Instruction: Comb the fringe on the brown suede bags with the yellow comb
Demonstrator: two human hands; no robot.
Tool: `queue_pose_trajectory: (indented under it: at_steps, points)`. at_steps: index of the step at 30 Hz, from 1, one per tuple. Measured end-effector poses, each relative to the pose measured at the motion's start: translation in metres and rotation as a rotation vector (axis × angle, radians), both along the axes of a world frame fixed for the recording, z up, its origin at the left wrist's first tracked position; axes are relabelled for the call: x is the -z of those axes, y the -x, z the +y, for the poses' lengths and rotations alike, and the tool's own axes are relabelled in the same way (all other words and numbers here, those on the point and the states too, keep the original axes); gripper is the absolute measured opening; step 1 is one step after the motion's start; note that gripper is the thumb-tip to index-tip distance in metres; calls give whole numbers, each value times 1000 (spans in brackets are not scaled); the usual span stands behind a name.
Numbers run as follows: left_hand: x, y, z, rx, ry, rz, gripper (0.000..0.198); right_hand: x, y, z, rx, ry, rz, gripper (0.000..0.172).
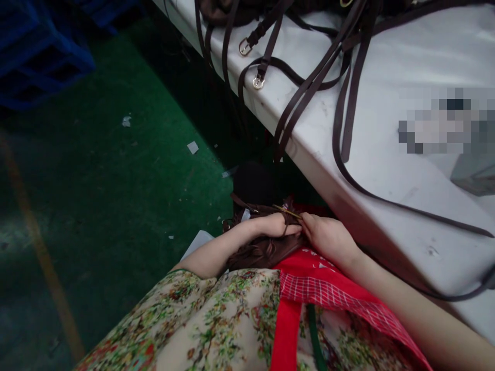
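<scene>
A crumpled brown leather bag (266,251) rests on my lap, with a strap along its far side. My left hand (275,225) lies over its upper part, fingers curled into the dark leather. From the other side my right hand (328,238) meets it, thumb and fingers pinched together at the bag. A thin brass-coloured stick-like tool (286,211) points left from the pinch of my right hand. The fingertips and the exact spot they work on are partly hidden.
A white table (309,129) runs along the right, with brown straps (299,111) and buckles (258,81) hanging over its edge. Blue pallets (46,62) stand at far left. Paper scraps (192,148) lie on the green floor. A dark round object (253,183) is beyond the bag.
</scene>
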State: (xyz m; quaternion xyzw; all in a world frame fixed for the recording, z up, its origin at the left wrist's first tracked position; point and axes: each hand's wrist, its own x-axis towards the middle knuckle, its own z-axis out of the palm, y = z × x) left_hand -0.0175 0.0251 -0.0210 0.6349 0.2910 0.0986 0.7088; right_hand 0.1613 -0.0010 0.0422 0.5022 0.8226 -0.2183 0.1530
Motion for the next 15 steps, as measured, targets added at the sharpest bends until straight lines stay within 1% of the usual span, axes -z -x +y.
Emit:
queue_pose_trajectory:
  at_steps: [3,6,9,11,13,15]
  points:
    - [-1,-1,-1,70,-118,-58,26,16,0,6,-3,61,-33,28]
    - [-4,-1,-4,77,-222,11,28,31,-3,10,44,87,-12,30]
    - [-9,-3,-10,99,-362,57,24,52,-12,13,196,186,-6,30]
    - [-10,-3,-14,130,-413,55,22,67,-21,17,298,269,11,32]
    - [-9,-1,-14,107,-365,68,23,76,-32,21,359,294,28,37]
    - [-6,2,-10,35,-223,71,24,73,-39,22,393,283,49,47]
